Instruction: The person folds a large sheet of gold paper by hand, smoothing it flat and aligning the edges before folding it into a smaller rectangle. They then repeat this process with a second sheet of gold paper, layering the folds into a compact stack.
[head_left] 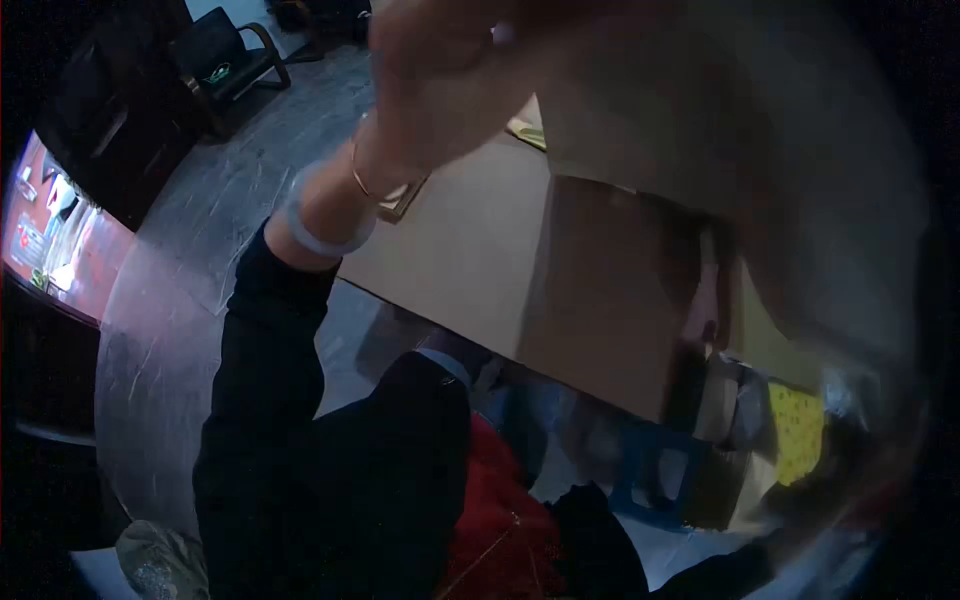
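My left hand (450,80) is raised at the top of the view, close to the camera and blurred, in front of a cardboard box (450,240). A white bangle and a thin gold-coloured one circle that wrist. Its fingers run into shadow, so their grip is hidden. A large brown cardboard panel or flap (640,110) fills the upper right, close to the hand. My right hand (850,480) is at the lower right, dark and smeared, near a yellow spotted item (797,430). Whether it touches that item I cannot make out.
A blue plastic stool or crate (650,475) stands below the box. A dark armchair (230,60) with something light green on its seat is at the back left. On the far left, a reddish tabletop (100,250) carries papers. Grey floor (160,330) shows between.
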